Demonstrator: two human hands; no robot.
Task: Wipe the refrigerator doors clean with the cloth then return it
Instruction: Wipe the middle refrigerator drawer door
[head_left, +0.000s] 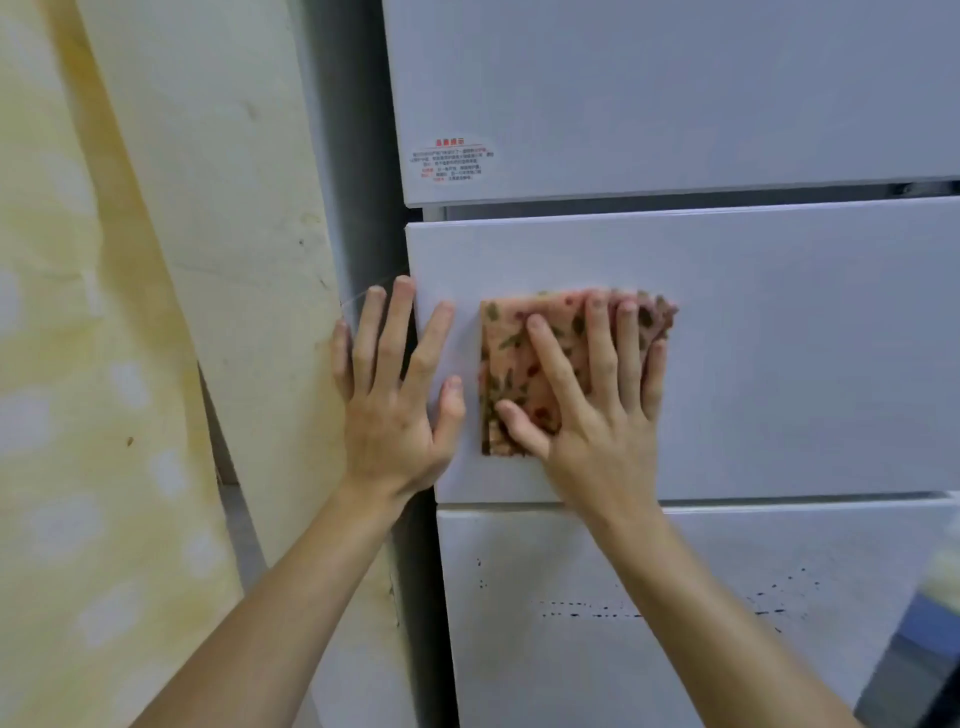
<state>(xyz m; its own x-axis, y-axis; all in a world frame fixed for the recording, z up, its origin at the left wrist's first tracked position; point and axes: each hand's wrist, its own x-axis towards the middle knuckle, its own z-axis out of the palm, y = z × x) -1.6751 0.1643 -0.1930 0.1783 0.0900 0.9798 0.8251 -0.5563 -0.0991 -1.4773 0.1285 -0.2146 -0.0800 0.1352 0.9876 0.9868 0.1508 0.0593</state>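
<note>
Right hand grip: the right hand (587, 395) lies flat with fingers spread wide, pressing the cloth (524, 374) against the middle door (779, 353); nothing is pinched, the palm and fingers simply pin it to the panel.
Cloth: pinkish with red and green flecks, folded into a rough rectangle, flat on the left part of the middle door. Its left edge and lower left corner stick out from under the hand; its upper right edge looks ruffled past the fingertips.
Left hand grip: the left hand (395, 395) is open and holds nothing. Its fingers are splayed, with the index finger and thumb resting on the door front and the other fingers reaching past the door's left edge.
Hands together: side by side and close, the left thumb just beside the cloth's left edge, not on it.
Middle door: white, a drawer-like panel, standing slightly forward of the upper door (675, 93), with a dark gap between them.
Upper door: white, with a small label (451, 159) of red print at its lower left corner; the text is too small to read.
Lower door (597, 623): white, marked with dark specks and a broken dark line across its face.
Left of the refrigerator: tall pale boards (244, 218) lean there, and farther left a yellowish blotched wall (72, 389).
</note>
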